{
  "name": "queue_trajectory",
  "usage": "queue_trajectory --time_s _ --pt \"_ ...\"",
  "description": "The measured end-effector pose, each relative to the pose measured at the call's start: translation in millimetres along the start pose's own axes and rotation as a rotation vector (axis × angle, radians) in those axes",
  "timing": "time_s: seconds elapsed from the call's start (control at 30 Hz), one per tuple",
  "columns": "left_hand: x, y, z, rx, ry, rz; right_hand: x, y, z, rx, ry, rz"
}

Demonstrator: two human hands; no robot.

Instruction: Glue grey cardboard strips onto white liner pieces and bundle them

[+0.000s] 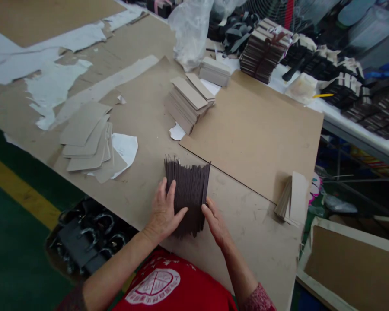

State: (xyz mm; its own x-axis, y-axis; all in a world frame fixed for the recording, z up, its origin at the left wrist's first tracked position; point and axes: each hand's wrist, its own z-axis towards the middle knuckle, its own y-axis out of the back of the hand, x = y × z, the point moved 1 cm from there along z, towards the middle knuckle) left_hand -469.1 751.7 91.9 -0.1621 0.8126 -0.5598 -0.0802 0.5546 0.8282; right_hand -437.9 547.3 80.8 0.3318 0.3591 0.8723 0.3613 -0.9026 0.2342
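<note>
A stack of thin dark brown sheets (188, 185) stands on edge on the cardboard-covered table (142, 129), fanned slightly at the top. My left hand (164, 211) lies against its left side with fingers stretched across the sheets. My right hand (215, 222) presses against its right side, fingers together. Both hands squeeze the stack between them near the table's front edge.
Grey card pieces (89, 140) lie spread at the left. A taller pile of grey cards (188, 101) sits behind, a small pile (291, 198) at the right edge. A large brown board (256, 129) covers the right. Dark stacked items (266, 49) and a plastic bag (191, 30) stand at the back.
</note>
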Motion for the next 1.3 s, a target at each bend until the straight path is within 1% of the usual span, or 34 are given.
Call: queue_trajectory --time_s 0.07,0.13,0.23,0.53,0.77,1.1,1.3 --pt "-19.7 -2.2 4.2 0.038 0.037 0.069 -4.4 4.7 2.8 0.013 -0.028 0.039" --pt "-34.1 -7.6 7.2 0.067 0.106 0.153 -8.4 6.3 6.1 0.015 -0.037 0.061" --pt "-43.8 -14.4 9.1 0.079 0.142 0.266 -12.7 6.6 9.8 0.006 -0.044 0.083" --pt "-43.7 -14.9 9.8 0.118 0.154 0.347 -20.4 9.0 12.9 0.013 -0.031 0.166" --pt "-47.9 -17.0 10.3 0.104 0.166 0.366 -21.9 7.7 14.6 -0.015 -0.014 0.216" --pt "-48.8 -17.1 11.2 0.103 0.173 0.39 -19.3 10.8 16.3 -0.002 -0.025 0.22" --pt "-48.6 -16.0 11.4 0.123 0.182 0.384 -23.5 11.0 17.8 0.005 -0.03 0.228"
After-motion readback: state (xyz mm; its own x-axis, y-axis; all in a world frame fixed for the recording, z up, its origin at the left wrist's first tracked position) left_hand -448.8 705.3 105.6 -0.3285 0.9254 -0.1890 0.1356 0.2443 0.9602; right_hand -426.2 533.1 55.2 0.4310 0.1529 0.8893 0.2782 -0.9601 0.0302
